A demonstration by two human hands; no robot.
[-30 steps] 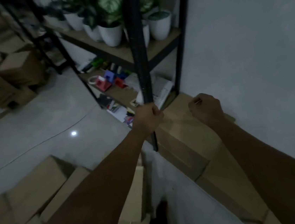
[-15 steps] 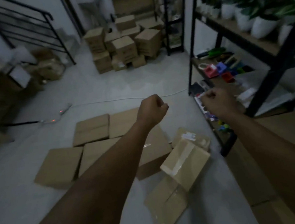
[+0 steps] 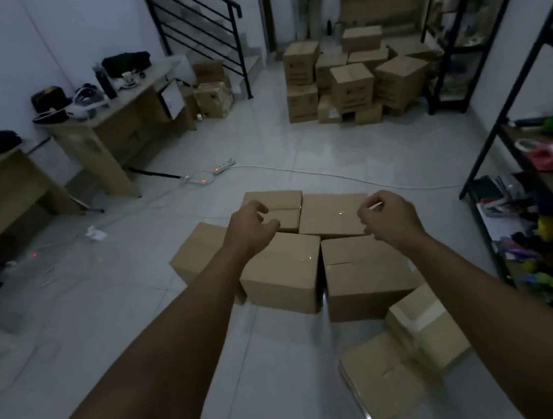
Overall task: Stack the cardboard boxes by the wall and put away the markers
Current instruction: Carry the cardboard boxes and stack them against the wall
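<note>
Item: cardboard boxes — a closed cluster on the pale tiled floor before me, two smaller ones tumbled at right; contents unseen. My left hand and right hand hover above them, fingers loosely curled, holding nothing. Shelving unit at right: low shelves crowded with small coloured items — I cannot pick out markers. Far stacked boxes beside the staircase; desks left.
</note>
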